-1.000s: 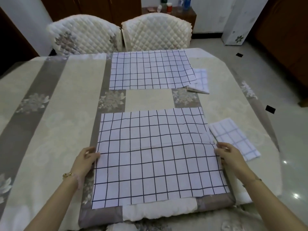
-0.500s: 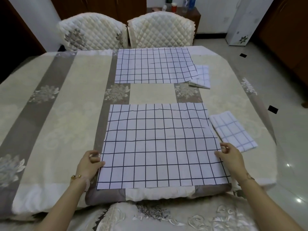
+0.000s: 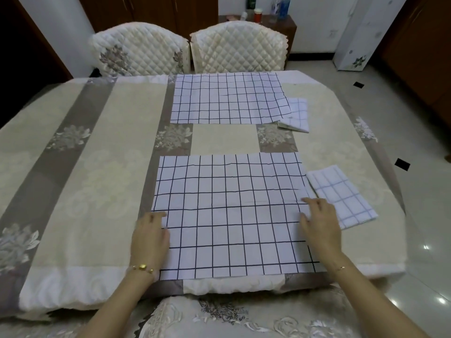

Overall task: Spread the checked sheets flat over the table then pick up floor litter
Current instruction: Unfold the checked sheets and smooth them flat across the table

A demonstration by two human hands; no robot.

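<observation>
Pressing near checked sheet [image 3: 229, 215] flat at worktop [image 3: 97, 167] front edge, long axis left-right, grid square to that edge. Left hand [image 3: 150, 237] on left margin, right hand [image 3: 319, 223] on right margin, fingers [image 3: 314, 202] straight, palms down, gripping nothing. Far checked sheet [image 3: 229, 98] flat opposite, same orientation. Black litter scrap [image 3: 402, 164] on floor, right.

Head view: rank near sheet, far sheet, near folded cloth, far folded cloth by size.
1. near sheet
2. far sheet; farther off, true sizes may match
3. near folded cloth
4. far folded cloth, partly hidden
</observation>
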